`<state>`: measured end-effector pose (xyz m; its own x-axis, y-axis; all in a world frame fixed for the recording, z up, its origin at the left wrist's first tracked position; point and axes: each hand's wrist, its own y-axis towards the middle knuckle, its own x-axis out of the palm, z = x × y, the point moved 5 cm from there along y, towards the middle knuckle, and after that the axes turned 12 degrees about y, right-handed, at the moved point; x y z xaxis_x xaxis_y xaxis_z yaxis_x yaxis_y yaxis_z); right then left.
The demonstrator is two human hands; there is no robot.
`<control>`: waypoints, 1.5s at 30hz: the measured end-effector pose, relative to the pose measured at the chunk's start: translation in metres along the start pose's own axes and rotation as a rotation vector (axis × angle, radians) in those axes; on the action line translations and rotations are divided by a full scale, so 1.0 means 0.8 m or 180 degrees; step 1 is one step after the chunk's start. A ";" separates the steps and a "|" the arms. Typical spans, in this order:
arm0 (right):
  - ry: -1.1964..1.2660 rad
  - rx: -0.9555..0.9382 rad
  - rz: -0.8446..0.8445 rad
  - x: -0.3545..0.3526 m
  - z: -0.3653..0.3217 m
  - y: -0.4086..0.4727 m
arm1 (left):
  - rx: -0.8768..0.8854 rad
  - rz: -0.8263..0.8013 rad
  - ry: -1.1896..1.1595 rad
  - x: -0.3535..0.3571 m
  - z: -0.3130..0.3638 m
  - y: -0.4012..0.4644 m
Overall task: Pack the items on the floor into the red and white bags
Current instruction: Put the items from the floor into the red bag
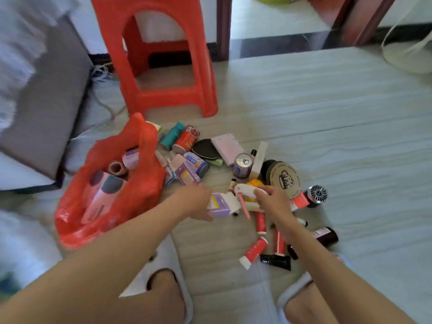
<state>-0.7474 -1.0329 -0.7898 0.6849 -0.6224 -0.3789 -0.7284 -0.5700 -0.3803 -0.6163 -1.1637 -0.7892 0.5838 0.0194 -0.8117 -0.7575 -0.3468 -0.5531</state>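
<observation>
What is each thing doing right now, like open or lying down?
red bag: open, partly filled
left hand: blurred, on the purple box
right hand: gripping the white spray bottle
red can: lying down
silver can: upright
red stool: standing

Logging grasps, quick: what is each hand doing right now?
Left hand: blurred, at the purple box; grip cannot be told.
Right hand: fingers curled on the white spray bottle.
</observation>
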 end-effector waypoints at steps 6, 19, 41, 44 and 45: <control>0.0272 -0.0042 -0.0379 0.107 -0.108 -0.013 | -0.0687 0.0290 0.0054 -0.035 -0.132 -0.123; 0.1370 0.0447 -0.0641 0.349 -0.151 -0.010 | -0.2625 0.1090 -0.1823 0.158 -0.274 -0.185; -0.2499 -0.3852 -0.0704 0.329 -0.111 -0.030 | -0.1378 0.0915 -0.1674 0.191 -0.187 -0.150; -0.2101 -0.3855 -0.0593 0.292 -0.108 -0.034 | -0.1120 0.0843 -0.1501 0.154 -0.182 -0.155; -0.2070 -0.3775 -0.0545 0.276 -0.108 -0.034 | -0.1054 0.0907 -0.1485 0.136 -0.181 -0.157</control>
<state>-0.5781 -1.2007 -0.7903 0.4134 -0.3231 -0.8513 0.0116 -0.9330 0.3597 -0.4157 -1.2541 -0.7806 0.1276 0.2641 -0.9560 -0.6901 -0.6686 -0.2769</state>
